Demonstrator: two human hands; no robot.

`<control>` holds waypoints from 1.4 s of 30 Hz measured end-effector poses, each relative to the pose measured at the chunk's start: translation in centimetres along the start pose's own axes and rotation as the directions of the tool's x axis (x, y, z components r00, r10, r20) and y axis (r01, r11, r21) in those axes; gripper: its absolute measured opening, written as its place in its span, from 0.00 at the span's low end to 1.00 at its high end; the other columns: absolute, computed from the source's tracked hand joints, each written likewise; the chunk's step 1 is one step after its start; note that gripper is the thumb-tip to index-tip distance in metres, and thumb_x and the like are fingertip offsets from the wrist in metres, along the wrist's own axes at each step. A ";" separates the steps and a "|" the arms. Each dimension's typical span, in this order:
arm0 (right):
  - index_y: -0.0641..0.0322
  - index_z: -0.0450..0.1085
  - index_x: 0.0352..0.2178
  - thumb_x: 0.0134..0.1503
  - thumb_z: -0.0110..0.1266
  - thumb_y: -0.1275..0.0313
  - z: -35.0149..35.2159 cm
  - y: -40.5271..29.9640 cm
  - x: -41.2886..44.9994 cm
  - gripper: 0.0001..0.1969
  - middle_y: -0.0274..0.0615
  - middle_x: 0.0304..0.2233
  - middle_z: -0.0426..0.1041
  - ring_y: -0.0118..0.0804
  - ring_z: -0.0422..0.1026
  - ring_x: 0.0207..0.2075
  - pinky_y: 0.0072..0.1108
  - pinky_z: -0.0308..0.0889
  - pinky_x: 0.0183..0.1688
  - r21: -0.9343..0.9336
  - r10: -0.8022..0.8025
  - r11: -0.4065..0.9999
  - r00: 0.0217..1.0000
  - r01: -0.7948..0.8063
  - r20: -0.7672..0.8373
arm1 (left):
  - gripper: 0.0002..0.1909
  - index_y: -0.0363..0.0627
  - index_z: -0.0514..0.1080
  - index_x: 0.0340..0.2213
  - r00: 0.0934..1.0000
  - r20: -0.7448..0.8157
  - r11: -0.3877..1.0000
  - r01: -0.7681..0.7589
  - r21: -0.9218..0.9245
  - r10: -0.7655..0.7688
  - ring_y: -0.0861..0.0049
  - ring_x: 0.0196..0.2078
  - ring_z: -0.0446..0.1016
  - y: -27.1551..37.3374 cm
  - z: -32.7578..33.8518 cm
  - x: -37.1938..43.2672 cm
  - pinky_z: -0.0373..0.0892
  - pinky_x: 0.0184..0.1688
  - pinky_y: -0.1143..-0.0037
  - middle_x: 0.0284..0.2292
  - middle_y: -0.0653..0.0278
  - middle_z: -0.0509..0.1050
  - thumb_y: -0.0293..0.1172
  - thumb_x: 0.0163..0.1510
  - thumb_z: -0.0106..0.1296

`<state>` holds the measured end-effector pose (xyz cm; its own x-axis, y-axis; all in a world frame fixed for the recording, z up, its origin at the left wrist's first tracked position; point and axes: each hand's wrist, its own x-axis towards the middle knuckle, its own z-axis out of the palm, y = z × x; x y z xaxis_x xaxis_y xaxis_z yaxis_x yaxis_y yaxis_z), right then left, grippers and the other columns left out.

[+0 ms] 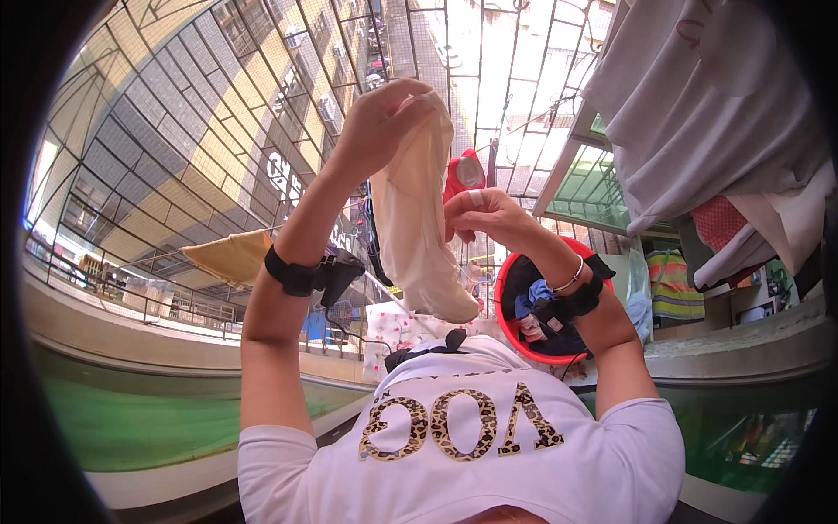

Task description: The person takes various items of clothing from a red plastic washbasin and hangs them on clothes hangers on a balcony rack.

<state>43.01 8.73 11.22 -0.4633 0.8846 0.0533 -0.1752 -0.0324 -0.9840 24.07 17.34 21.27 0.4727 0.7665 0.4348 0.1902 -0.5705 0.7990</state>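
My left hand (386,124) is raised and pinches the top of a cream cloth garment (412,203). The garment hangs down in long folds, its lower end in front of my shirt hem. Lower and to the right, my right hand (494,216) has curled fingers at the garment's right edge. Whether those fingertips grip the fabric is hard to see. A white bandage strip wraps one of its fingers. Behind the hands hangs a red item (466,171) with a pale round patch. Below my right forearm stands a red bucket (503,308) with dark, blue and whitish clothes inside.
A metal security grille (209,131) encloses the space ahead and to the left. White laundry (707,111) hangs at upper right beside a green-glass window (586,183). A yellow cloth (229,257) hangs at left. Under the bucket lies a flower-patterned cover (386,327).
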 end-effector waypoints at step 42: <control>0.71 0.65 0.32 0.49 0.48 0.73 -8.5 -0.9 5.2 0.11 0.51 0.29 0.71 0.46 0.74 0.29 0.27 0.72 0.32 -0.566 -0.121 0.715 0.725 -0.410 -0.678 | 0.11 0.43 0.67 0.24 0.956 -0.146 0.940 0.282 0.194 -0.256 0.89 0.20 0.57 -8.6 -6.0 -3.2 0.54 0.22 0.84 0.19 0.74 0.61 0.14 0.39 0.41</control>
<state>48.20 17.32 10.96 0.2745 0.9606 0.0427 0.5562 -0.1225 -0.8220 15.75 21.60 15.51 0.2776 0.9217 0.2710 0.4786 -0.3772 0.7929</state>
